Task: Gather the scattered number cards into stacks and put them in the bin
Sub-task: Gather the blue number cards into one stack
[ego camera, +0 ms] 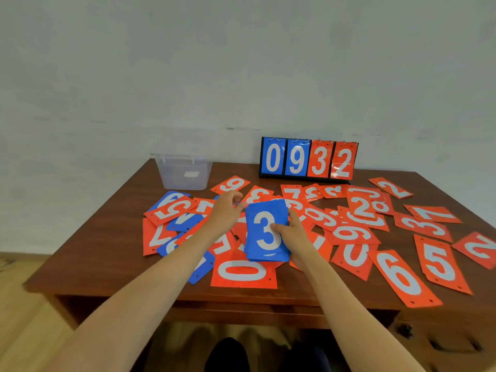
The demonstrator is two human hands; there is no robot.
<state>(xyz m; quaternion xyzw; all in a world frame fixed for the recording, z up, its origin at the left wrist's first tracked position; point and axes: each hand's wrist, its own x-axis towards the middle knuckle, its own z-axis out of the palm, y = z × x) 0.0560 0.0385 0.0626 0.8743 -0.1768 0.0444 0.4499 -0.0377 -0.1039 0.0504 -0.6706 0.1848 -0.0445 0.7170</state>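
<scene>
— What's in the hands, there in the middle of the frame?
— The right hand (294,234) is closed on a blue stack (267,232) with a 3 on top, thumb across its face. The left hand (226,210) has loosely curled fingers touching the stack's upper left corner; I cannot tell if it grips anything.
— And the arms?
— Both bare forearms reach up from the bottom edge, converging at centre.
— Around them?
— Red and blue number cards (402,277) lie scattered, overlapping, over the wooden table (94,251). Further back, upper left, stands a clear bin (183,171); to its right a scoreboard (308,161) reads 0932
</scene>
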